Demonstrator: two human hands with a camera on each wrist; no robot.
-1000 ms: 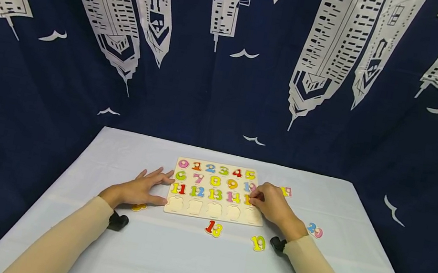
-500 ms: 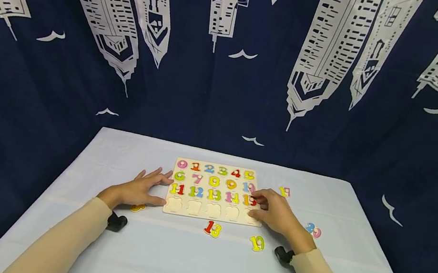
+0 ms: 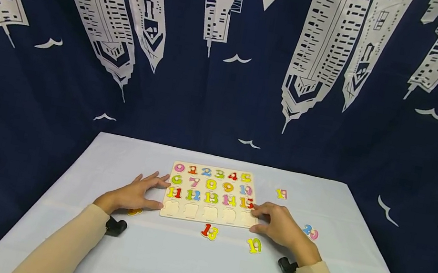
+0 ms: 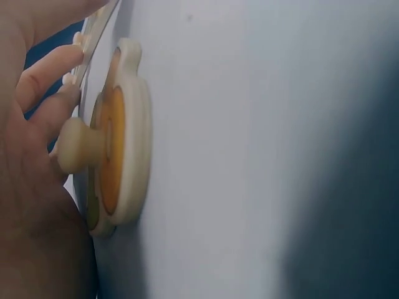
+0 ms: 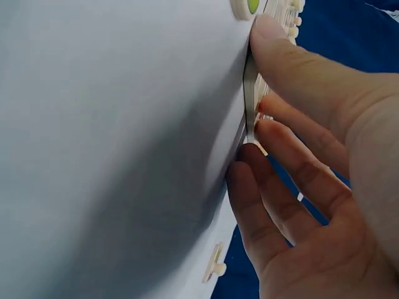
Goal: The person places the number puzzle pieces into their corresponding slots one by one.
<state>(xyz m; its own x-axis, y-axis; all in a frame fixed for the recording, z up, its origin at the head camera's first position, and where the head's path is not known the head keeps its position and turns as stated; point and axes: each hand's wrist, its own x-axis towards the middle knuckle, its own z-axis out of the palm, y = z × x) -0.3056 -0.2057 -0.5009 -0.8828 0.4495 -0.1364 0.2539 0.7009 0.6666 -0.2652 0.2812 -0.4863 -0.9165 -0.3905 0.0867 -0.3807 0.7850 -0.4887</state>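
Observation:
A wooden number puzzle board [image 3: 188, 218] lies flat on the table. Colourful number pieces fill its upper three rows, and the bottom row shows bare recesses. My left hand [image 3: 132, 194] touches the board's left edge with thumb and fingers spread. Under that palm sits an orange number piece [image 4: 112, 149] with a round knob. At the opposite edge, my right hand [image 3: 280, 224] has its thumb at the lower right corner and its fingertips beside the red and yellow 15 [image 3: 247, 203]. The right wrist view shows its fingers [image 5: 299, 156] along the board's edge, with no piece between them.
In front of the board lie a red and yellow number piece [image 3: 209, 232] and a yellow-green one [image 3: 254, 246]. To the right are a blue and pink piece [image 3: 310, 232] and a yellow and pink one [image 3: 281, 194]. A white cloth [image 3: 162, 267] covers the table.
My right hand has let go of the 15 in the third row and moved right and down to the board's right edge. The left hand has stayed at the left edge.

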